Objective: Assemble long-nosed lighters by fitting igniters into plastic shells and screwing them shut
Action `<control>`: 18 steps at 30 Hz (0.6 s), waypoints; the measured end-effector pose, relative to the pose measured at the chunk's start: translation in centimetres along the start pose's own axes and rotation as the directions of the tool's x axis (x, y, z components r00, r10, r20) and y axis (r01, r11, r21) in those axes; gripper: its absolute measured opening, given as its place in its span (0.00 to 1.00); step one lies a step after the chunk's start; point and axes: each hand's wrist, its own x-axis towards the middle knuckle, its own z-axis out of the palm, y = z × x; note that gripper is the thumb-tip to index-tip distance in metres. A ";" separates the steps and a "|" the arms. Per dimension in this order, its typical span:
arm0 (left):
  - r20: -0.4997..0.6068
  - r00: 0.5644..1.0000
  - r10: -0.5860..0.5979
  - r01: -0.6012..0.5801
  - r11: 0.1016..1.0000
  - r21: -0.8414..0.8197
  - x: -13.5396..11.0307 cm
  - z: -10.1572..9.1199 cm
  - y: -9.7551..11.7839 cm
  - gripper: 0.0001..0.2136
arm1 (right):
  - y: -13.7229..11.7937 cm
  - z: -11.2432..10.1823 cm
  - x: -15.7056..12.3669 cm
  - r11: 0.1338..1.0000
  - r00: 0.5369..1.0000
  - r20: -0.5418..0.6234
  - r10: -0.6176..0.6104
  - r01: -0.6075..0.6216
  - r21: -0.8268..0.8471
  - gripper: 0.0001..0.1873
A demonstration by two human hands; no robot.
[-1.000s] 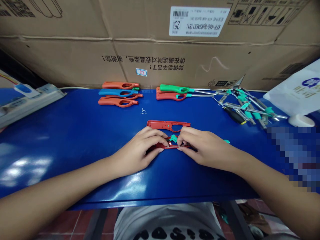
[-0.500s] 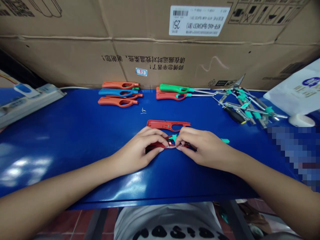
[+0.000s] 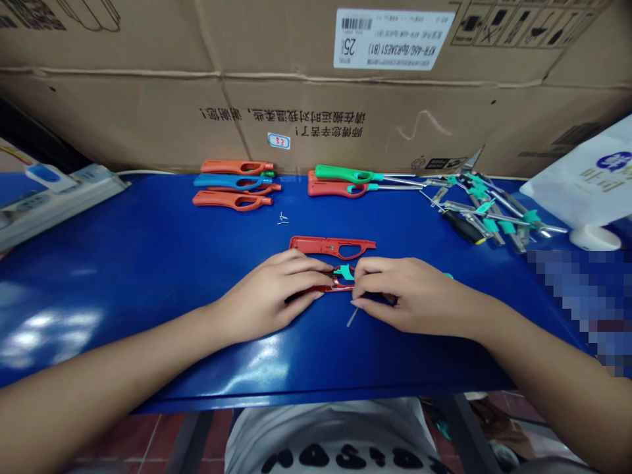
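My left hand is closed around the rear of an opened red lighter half lying near the middle of the table. A turquoise trigger sits in it between my hands. My right hand is beside the front end, thumb and fingertips pinched on a thin clear tube that points down toward me. My right fingers hide most of the lighter's front part. Just behind my hands lies a separate red shell half, its inner side up.
Orange and blue lighter handles lie at the back left. Green and red long-nosed lighters are at back centre, near small screws. Metal nozzle parts and a screwdriver are heaped at right. A power strip stands left, a cardboard box behind.
My right hand has drawn back slightly toward me and right. The thin clear tube, earlier lying along the lighter half between both hands, now sticks out below it. My left hand stays put.
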 end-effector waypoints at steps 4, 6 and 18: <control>0.017 0.999 0.038 -0.039 0.997 0.060 -0.1 -0.1 -0.2 0.13 | 0.1 0.5 0.4 0.999 0.997 -0.061 0.035 -0.034 0.022 0.05; 0.024 0.999 0.045 -0.047 0.995 0.089 -0.2 -0.2 -0.2 0.14 | 0.2 0.9 0.6 0.997 0.992 -0.097 0.076 -0.074 0.030 0.03; 0.012 0.999 0.049 -0.049 0.995 0.083 -0.1 -0.2 0.2 0.15 | 0.2 1.3 0.6 0.985 0.973 -0.157 0.170 -0.168 0.022 0.04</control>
